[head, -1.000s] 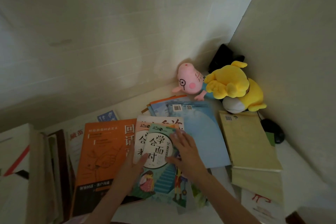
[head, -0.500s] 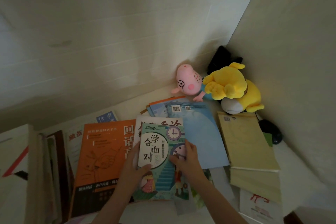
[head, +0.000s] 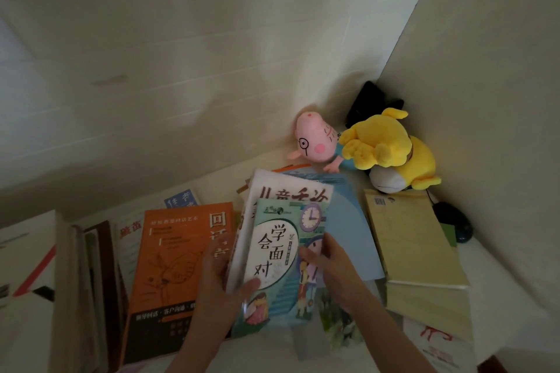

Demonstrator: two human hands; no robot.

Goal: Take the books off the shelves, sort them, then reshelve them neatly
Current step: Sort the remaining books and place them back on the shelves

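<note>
At lower centre, the teal book (head: pixel 280 254) is clasped on its left by the left hand's (head: pixel 216 294) curled fingers, its right edge pinched by the right hand (head: pixel 336 275).

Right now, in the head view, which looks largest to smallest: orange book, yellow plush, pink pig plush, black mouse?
1. orange book, also nearest the camera
2. yellow plush
3. pink pig plush, partly hidden
4. black mouse

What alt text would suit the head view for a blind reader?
A person's left hand and right hand hold a stack of books, teal picture book on top, above other books lying flat: an orange book left, a pale blue book and a yellowish book right. A pink plush pig and a yellow plush toy lie in the corner.
</note>
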